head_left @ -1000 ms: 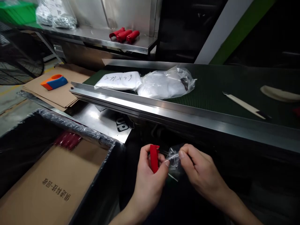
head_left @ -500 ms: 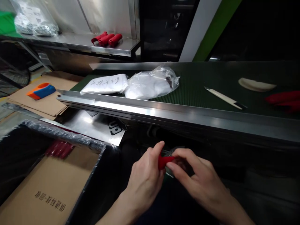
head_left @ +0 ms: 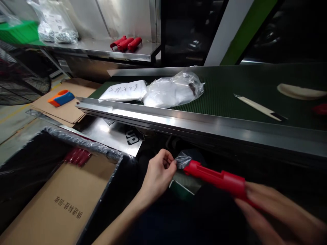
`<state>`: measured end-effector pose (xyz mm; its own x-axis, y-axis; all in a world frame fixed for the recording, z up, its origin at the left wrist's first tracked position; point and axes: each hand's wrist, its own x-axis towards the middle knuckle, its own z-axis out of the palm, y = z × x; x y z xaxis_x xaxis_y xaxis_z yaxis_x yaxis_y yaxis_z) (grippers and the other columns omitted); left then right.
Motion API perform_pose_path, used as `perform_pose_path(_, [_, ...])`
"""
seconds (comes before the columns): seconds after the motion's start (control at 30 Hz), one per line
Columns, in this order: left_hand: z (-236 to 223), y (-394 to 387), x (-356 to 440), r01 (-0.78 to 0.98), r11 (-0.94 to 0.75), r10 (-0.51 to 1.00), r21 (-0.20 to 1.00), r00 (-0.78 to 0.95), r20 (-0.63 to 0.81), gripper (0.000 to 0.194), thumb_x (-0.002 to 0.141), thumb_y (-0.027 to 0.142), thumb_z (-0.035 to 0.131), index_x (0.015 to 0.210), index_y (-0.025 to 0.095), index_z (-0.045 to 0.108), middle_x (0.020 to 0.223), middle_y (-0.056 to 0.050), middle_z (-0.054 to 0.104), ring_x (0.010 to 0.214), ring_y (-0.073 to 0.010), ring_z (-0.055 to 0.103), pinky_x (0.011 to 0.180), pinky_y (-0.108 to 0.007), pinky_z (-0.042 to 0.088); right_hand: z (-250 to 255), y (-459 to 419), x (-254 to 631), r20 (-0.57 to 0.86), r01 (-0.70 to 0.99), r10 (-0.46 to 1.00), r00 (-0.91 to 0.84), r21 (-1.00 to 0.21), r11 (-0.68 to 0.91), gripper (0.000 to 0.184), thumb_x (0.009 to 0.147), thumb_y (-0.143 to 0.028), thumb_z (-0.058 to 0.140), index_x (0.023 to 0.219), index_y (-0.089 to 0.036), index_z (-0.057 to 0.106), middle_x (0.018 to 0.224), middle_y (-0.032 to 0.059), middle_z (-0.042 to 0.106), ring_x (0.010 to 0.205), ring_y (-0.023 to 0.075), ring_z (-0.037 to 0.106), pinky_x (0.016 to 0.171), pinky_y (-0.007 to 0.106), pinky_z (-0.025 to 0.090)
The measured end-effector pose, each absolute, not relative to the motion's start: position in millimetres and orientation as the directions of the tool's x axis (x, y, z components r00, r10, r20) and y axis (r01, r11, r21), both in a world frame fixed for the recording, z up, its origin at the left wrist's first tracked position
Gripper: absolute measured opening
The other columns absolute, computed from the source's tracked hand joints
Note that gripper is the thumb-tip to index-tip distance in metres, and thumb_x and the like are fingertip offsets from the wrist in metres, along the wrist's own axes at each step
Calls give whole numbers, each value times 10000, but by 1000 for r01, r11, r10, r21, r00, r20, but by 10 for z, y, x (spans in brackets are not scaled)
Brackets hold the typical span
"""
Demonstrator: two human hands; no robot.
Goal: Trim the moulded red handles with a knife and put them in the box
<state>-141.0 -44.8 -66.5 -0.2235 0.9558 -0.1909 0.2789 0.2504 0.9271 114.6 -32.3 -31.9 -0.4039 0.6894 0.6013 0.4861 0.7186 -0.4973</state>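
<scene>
Pulled rightward, red handle point(head_left: 217, 177) clenched in right hand point(head_left: 276, 212)'s grip; left hand point(head_left: 158, 175) pinches plastic sleeve point(head_left: 183, 159) below conveyor rail point(head_left: 204, 127).

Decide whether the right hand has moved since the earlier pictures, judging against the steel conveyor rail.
Yes. The right hand has pulled rightward and toward the person, away from the left hand, running along below the steel rail with the red handle.

You get dim, uneven light: the lower middle of the frame is near black, while glare streaks along the steel rail point(head_left: 178, 120) and the metal plate point(head_left: 112, 136) at centre left. Your right hand point(head_left: 278, 214) at lower right smears with motion blur. Straight edges bow toward the frame's borders.
</scene>
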Motion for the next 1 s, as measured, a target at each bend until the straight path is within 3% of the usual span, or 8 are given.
perform_pose_path(0.07, [-646,-446,-1396,239,268,951,933,-223,-216,108,863,280,572,794,200,549,708,38,549,639,-101,500,557,-210,392,-331,-347,1153,602,411,544,-585,-359,838,415,780,-92,702,1176,-209,672,1142,45,677,915,168,694,788,232,591])
perform_pose_path(0.13, [-622,-473,-1354,209,277,950,938,-209,-234,94,863,284,579,817,202,584,732,33,575,654,-101,508,571,-211,402,-314,-382,1076,577,412,513,-635,-308,857,419,794,-54,676,1201,-149,649,1161,83,650,1009,177,659,850,239,572])
perform_pose_path(0.43, [-651,-604,-1258,161,306,939,938,-212,-270,92,862,274,589,816,201,621,767,15,608,684,-110,524,631,-238,410,-272,-481,781,591,508,602,-537,-343,790,315,819,-17,667,1117,-119,656,1095,87,634,999,148,619,886,250,516])
perform_pose_path(0.6, [-701,-594,-1276,41,327,917,944,-253,-307,161,872,344,590,839,191,626,776,4,615,697,-116,538,621,-231,427,-321,-495,817,569,430,526,-632,-308,849,344,817,-15,655,1153,-86,635,1098,115,623,1034,168,615,833,243,548])
perform_pose_path(0.8, [-768,-527,-1299,-112,367,890,923,-248,-384,214,862,374,595,833,162,591,700,3,584,595,-107,510,527,-221,425,-388,-563,881,617,467,533,-580,-285,837,380,792,-22,687,1157,-118,639,1118,86,637,1045,152,625,852,208,542])
perform_pose_path(0.9, [-751,-539,-1289,-129,347,897,929,-242,-369,213,870,374,594,850,161,600,718,-1,588,615,-107,513,541,-219,432,-383,-515,819,578,442,485,-656,-226,868,345,828,-63,668,1168,-113,645,1072,93,679,1006,167,649,839,229,553])
perform_pose_path(1.0, [-737,-572,-1278,-112,305,914,946,-244,-323,213,884,385,593,871,173,611,777,-5,600,666,-108,523,580,-220,435,-398,-475,708,604,457,507,-615,-252,853,262,842,-23,641,1095,-84,672,1014,111,693,978,170,648,821,245,548])
